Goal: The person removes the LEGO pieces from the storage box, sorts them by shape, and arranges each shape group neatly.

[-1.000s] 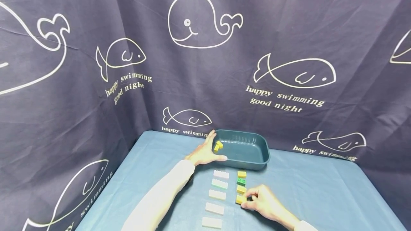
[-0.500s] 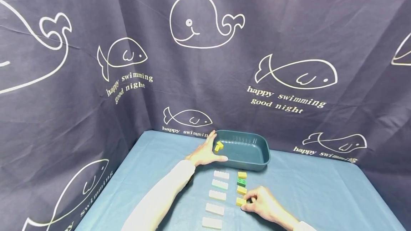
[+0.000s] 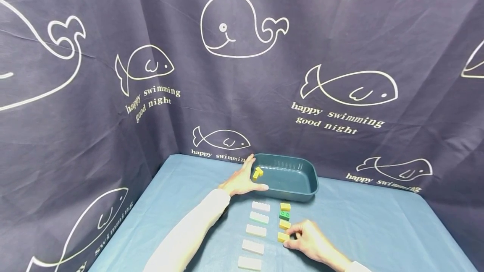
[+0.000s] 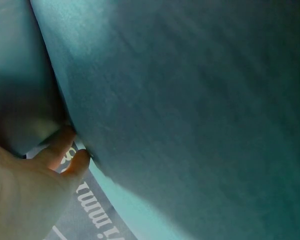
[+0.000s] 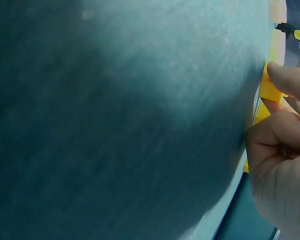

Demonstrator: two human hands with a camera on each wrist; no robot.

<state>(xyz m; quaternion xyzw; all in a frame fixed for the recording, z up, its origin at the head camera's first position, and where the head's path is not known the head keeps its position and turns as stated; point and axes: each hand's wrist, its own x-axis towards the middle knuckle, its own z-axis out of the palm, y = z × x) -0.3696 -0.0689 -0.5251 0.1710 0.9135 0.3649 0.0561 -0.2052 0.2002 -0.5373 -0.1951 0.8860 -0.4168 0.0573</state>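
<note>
My left hand (image 3: 239,183) lies spread along the left end of a dark teal plastic basin (image 3: 293,196), thumb at the front rim and fingers up toward the back corner. In the left wrist view, fingertips touch the outer wall of the basin (image 4: 20,75). My right hand (image 3: 311,239) pinches a small yellow toy brick (image 3: 282,237) between thumb and forefinger at the near end of a short column. Beyond it come a yellow brick (image 3: 285,224), a green brick (image 3: 285,215) and another yellow brick (image 3: 285,207). The right wrist view shows the pinched brick (image 5: 268,87) side-on.
Left of that column runs a row of several longer pale bricks (image 3: 256,230), one with a greenish edge. A few yellow pieces (image 3: 258,172) lie in the basin's left side. Blue cloth (image 3: 359,221) covers the table; a dark printed curtain (image 3: 264,83) hangs behind and to the left.
Very little differs. The yellow brick at my right fingertips has shifted slightly toward me and its tilt has changed a bit. My left hand stays at the basin.
</note>
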